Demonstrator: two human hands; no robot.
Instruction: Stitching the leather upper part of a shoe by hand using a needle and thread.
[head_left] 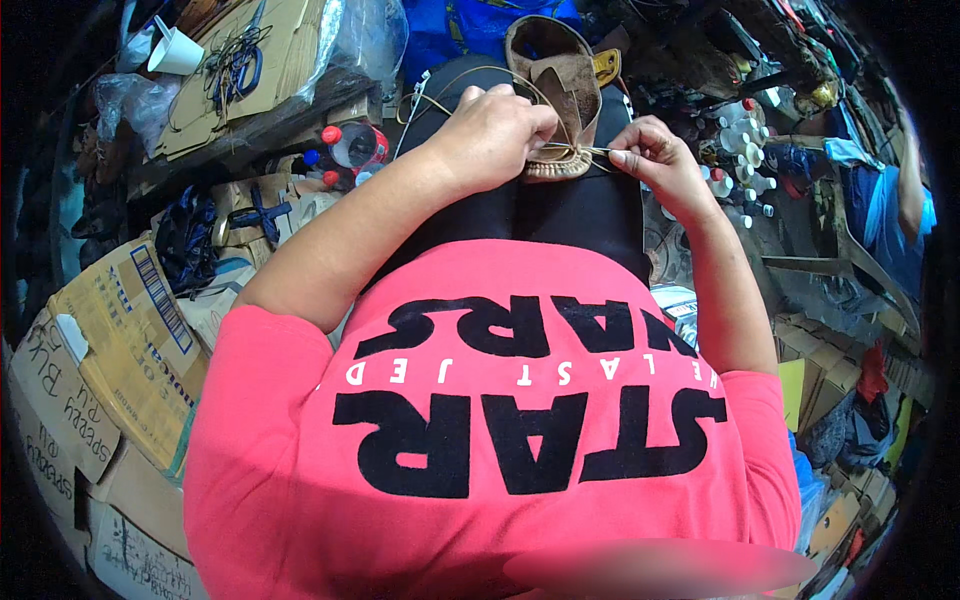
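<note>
A brown suede shoe upper [582, 88], apparently a moccasin, rests upright on my lap, its pale gathered toe seam [560, 168] toward me. Thin tan cord [455, 76] loops out past my left hand and crosses the seam. My left hand [497, 135] is closed at the shoe's left side, fingers curled in a pinch by the cord; exactly what lies in the fingertips is partly hidden. On the other side my right hand [660, 165] pinches the cord strands between thumb and forefinger, just off the shoe's right edge.
Cardboard sheets [215, 100] with dark cord and a white cup [176, 50] lie at the far left. Red-capped bottles [355, 147] stand left of my legs. Several small white bottles [742, 150] are on the right. Cardboard boxes [125, 340] crowd the near left.
</note>
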